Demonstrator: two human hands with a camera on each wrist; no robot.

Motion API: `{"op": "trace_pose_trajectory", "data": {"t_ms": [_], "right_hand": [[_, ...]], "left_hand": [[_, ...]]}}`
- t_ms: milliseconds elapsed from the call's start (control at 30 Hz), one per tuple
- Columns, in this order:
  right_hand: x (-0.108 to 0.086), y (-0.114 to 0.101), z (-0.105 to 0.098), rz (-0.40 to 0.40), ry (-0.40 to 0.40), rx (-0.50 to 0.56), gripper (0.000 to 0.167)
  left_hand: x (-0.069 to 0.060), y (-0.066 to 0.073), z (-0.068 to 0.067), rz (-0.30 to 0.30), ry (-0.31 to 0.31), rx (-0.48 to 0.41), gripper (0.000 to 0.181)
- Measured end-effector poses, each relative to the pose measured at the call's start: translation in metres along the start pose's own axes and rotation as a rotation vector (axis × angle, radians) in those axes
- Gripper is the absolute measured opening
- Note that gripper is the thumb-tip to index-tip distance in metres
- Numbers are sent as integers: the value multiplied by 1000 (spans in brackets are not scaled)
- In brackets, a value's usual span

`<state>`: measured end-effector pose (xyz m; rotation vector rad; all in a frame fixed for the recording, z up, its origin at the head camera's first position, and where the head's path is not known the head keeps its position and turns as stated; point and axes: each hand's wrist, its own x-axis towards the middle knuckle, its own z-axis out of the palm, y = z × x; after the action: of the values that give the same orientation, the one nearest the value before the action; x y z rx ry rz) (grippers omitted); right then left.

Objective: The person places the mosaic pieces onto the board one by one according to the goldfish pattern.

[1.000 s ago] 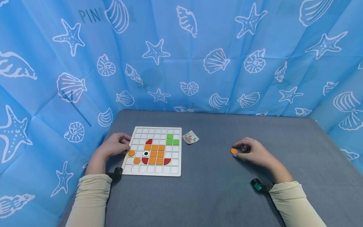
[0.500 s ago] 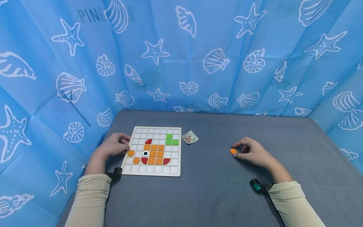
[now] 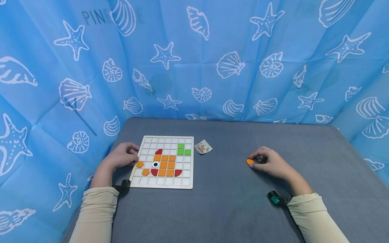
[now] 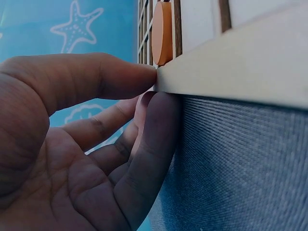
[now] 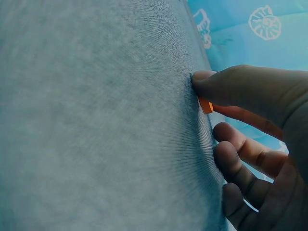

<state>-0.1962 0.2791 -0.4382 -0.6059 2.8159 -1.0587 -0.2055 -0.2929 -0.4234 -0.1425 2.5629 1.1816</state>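
At the left side of the table lies a white grid board with a pale wooden rim. On it, orange and red pieces form a fish shape with a round eye piece. Green squares sit at its upper right. Two orange discs lie near the left edge. My left hand pinches that edge, thumb against the rim and fingers below it. Far to the right, my right hand pinches another orange disc at the tabletop; in the right wrist view the thumb hides most of this disc.
A small pattern card lies just right of the board, with one edge curled. Grey cloth covers the table. Behind and at the sides hangs a blue curtain with shell and starfish prints.
The whole head view has shifted slightly. Both hands keep their places, the left at the board's edge and the right on the orange disc.
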Motion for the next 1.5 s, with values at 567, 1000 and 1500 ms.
{"op": "trace_pose_trajectory", "data": {"t_ms": [567, 1000, 1500], "right_hand": [[-1, 1, 0, 35, 4, 28, 24], [4, -14, 2, 16, 7, 59, 25], [56, -59, 41, -151, -20, 113, 21]], "left_hand": [[1, -1, 1, -13, 7, -9, 52], [4, -2, 1, -7, 15, -2, 51], [5, -4, 0, -14, 12, -7, 52]]}}
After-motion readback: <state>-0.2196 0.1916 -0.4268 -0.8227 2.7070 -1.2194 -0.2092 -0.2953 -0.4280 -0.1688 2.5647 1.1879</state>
